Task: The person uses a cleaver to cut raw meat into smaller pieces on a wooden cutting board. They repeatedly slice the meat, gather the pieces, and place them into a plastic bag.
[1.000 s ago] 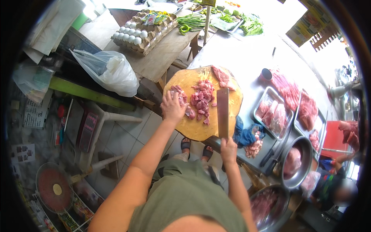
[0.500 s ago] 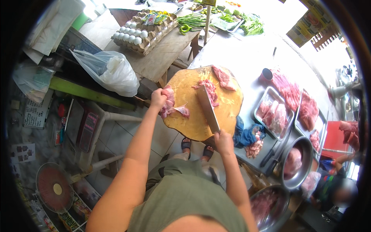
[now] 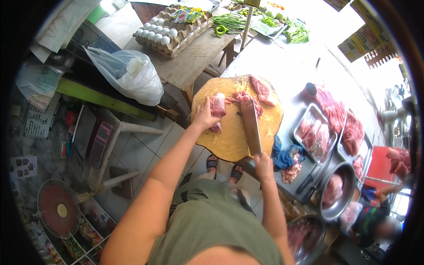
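A round wooden chopping board (image 3: 227,143) stands before me. My left hand (image 3: 204,116) grips a chunk of raw meat (image 3: 218,105) on its left half, the fingers bent over the near side of the meat. My right hand (image 3: 264,167) is closed round the handle of a cleaver (image 3: 251,130), at the board's near right edge. The broad blade points away from me, its far end touching or just over a heap of cut meat (image 3: 242,96); which of the two I cannot tell. A flat slice of meat (image 3: 263,91) lies at the far right of the board.
To the right, a metal table holds meat trays (image 3: 314,132), a steel pan (image 3: 338,190), knives and a blue cloth (image 3: 285,155). Egg trays (image 3: 176,33) and a white plastic bag (image 3: 132,77) are at the far left. A fan (image 3: 59,210) stands at lower left. Another person (image 3: 375,216) is at right.
My left hand has moved right, from the board's left edge further onto it, bringing the meat along. The meat now lies bunched nearer the cleaver. My right hand keeps its hold on the cleaver.
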Demonstrator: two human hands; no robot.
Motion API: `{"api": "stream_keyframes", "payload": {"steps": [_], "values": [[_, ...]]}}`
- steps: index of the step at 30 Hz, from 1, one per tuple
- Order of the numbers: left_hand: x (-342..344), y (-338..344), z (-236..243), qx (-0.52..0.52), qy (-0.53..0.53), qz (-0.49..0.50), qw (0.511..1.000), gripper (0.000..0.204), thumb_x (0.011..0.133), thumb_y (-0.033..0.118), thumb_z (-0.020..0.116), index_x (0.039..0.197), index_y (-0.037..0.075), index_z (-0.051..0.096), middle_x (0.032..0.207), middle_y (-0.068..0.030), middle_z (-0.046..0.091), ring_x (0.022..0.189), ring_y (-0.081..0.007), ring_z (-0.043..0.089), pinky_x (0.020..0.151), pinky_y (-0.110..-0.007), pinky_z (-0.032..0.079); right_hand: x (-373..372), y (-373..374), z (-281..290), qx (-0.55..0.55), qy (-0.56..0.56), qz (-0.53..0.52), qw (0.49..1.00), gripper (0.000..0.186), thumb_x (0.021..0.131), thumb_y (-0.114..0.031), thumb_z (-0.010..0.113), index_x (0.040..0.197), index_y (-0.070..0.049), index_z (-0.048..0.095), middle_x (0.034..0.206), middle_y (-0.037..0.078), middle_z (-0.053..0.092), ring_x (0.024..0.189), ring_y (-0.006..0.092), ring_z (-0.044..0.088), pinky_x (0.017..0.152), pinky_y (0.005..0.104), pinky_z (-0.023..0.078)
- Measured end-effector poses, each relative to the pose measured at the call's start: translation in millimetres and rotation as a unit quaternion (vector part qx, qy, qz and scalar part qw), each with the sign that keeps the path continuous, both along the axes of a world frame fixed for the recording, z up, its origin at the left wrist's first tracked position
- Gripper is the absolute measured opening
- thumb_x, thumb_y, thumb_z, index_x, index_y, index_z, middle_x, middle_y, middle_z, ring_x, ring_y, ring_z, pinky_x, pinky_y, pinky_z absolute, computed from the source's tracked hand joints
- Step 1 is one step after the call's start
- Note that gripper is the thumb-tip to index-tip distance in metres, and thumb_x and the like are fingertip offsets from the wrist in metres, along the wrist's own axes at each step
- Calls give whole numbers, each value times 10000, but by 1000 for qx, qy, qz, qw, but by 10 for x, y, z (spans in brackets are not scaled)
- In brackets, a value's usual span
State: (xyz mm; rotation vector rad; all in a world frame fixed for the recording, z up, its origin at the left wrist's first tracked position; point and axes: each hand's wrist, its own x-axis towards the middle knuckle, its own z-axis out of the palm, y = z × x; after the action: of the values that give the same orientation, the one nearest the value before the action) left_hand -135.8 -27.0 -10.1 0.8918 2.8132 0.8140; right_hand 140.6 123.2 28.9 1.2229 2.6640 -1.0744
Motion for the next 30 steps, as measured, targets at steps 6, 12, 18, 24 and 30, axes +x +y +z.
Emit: {"api": "stream_keyframes", "payload": {"steps": [6, 12, 18, 24, 30], "values": [[-102, -86, 127, 133, -369, -5, 920, 735, 674, 35, 711, 1349, -49, 432, 1196, -151, 600, 970, -287, 612, 858, -362, 503, 15, -63, -28, 7, 4, -14, 1000, 304, 920, -249, 563, 880, 47, 612, 851, 317, 649, 843, 483, 633, 758, 545, 498], [-193, -254, 40, 360, -559, -13, 747, 494, 791, 22, 685, 1254, -31, 522, 1010, -62, 607, 851, -92, 582, 685, -265, 515, -93, -120, 297, 35, -7, 11, 999, 288, 934, -254, 548, 856, 20, 592, 770, 262, 666, 761, 434, 660, 708, 502, 522], [-299, -99, -78, 212, -554, 36, 804, 203, 901, 147, 678, 1020, 14, 582, 885, -67, 636, 725, -141, 615, 628, -309, 530, -209, -290, 550, -2, 65, 8, 998, 285, 951, -258, 525, 862, 4, 591, 673, 203, 664, 673, 379, 676, 665, 472, 522], [-92, 135, -126, 414, -586, 109, 688, 114, 942, 78, 583, 1026, 1, 591, 882, -80, 652, 712, -171, 639, 639, -335, 542, -152, -192, 259, 50, 7, 20, 998, 271, 936, -236, 537, 875, 21, 602, 675, 222, 657, 668, 390, 671, 685, 483, 522], [192, 307, -213, 368, -492, 60, 786, 157, 988, 143, 550, 1091, 36, 602, 966, -44, 637, 871, -118, 600, 776, -280, 498, 25, -182, 119, -17, 42, -41, 998, 234, 907, -228, 568, 849, -5, 605, 738, 271, 644, 674, 403, 657, 598, 485, 516]]}}
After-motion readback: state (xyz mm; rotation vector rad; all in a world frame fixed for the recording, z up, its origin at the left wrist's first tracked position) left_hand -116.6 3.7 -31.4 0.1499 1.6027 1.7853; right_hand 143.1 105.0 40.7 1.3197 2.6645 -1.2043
